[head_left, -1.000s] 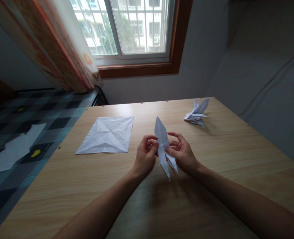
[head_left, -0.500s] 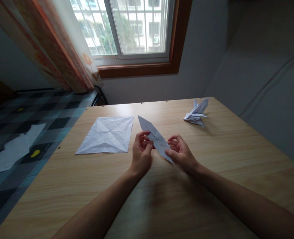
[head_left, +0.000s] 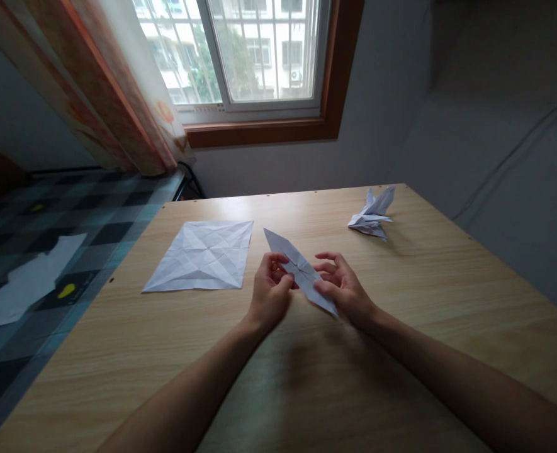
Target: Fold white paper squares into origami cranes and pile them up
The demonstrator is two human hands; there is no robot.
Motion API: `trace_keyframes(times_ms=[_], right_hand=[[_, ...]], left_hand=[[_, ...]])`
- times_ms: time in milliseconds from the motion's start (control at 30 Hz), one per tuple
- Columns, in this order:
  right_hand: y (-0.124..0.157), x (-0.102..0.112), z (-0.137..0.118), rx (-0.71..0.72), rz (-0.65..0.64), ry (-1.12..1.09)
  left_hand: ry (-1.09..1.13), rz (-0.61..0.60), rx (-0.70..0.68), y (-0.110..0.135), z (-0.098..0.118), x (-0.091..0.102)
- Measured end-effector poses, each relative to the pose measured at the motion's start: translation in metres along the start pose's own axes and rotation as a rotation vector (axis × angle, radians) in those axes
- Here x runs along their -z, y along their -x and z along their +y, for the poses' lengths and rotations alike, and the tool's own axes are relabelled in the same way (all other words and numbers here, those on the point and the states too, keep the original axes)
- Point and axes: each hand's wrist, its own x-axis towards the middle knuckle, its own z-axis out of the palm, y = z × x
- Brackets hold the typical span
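Observation:
Above the middle of the wooden table, a narrow folded paper with pointed ends is held slanting between both hands. My left hand pinches its left edge, thumb in front and fingers curled behind. On the right, my right hand grips the lower half, its thumb on the near face and the fingers partly behind the paper. A creased square sheet of paper lies flat to the left of my hands. Farther back on the right stands a folded paper figure with several pointed flaps.
The wooden table reaches to the wall under a barred window. On the left is a bed with a checked cover, white paper pieces lying on it. An orange curtain hangs beside the window.
The folded paper has shifted slightly right and down, toward me, with both hands still on it. The sheet and the paper figure have stayed put.

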Motion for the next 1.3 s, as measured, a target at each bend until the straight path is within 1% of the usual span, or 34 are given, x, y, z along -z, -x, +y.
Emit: trace_keyframes(times_ms=[67, 133, 300, 367, 400, 467, 567, 633, 733, 833, 867, 933, 1067, 1167, 1233, 1300], right_hand=[[0.001, 0.000, 0.003, 0.039, -0.003, 0.025], [0.002, 0.000, 0.006, 0.099, 0.010, 0.112], [0.009, -0.004, 0.007, 0.332, 0.134, 0.553], [0.011, -0.005, 0.005, 0.406, 0.177, 0.650], [0.012, -0.006, 0.004, 0.407, 0.185, 0.657], [0.011, -0.007, 0.003, 0.326, 0.182, 0.594], [0.007, -0.006, 0.002, 0.147, 0.167, 0.365], [0.003, -0.005, 0.001, 0.071, 0.161, 0.212], [-0.002, -0.003, 0.001, 0.019, 0.150, 0.089], [-0.002, -0.002, 0.003, 0.039, 0.178, 0.119], [-0.001, -0.002, 0.004, 0.067, 0.189, 0.166], [0.002, -0.002, 0.005, 0.174, 0.206, 0.304], [0.006, 0.001, 0.003, 0.515, 0.212, 0.673], [0.008, 0.004, 0.001, 0.725, 0.204, 0.931], [0.008, 0.006, 0.001, 0.798, 0.202, 1.051], [0.009, 0.006, 0.002, 0.811, 0.198, 1.129]], left_hand=[[-0.020, -0.074, 0.025, 0.003, -0.001, -0.001], [-0.028, -0.122, 0.036, 0.005, -0.002, -0.002], [-0.067, -0.141, 0.014, 0.007, -0.004, 0.000], [-0.100, -0.150, 0.003, 0.007, -0.002, 0.000], [-0.112, -0.149, 0.001, 0.007, -0.001, -0.001], [-0.118, -0.127, -0.002, 0.007, 0.000, -0.001], [-0.080, -0.104, -0.011, 0.006, 0.000, -0.002], [-0.021, -0.100, -0.003, 0.004, -0.001, -0.002], [0.093, -0.094, 0.039, 0.002, -0.001, -0.002], [0.142, -0.082, 0.066, 0.001, -0.001, -0.003], [0.140, -0.073, 0.069, 0.001, -0.001, -0.003], [0.129, -0.050, 0.071, 0.001, -0.001, -0.004], [0.088, -0.023, 0.075, 0.004, -0.001, -0.005], [0.048, -0.033, 0.054, 0.007, -0.001, -0.007], [0.009, -0.048, 0.038, 0.010, -0.001, -0.008], [-0.031, -0.066, 0.024, 0.012, -0.001, -0.009]])
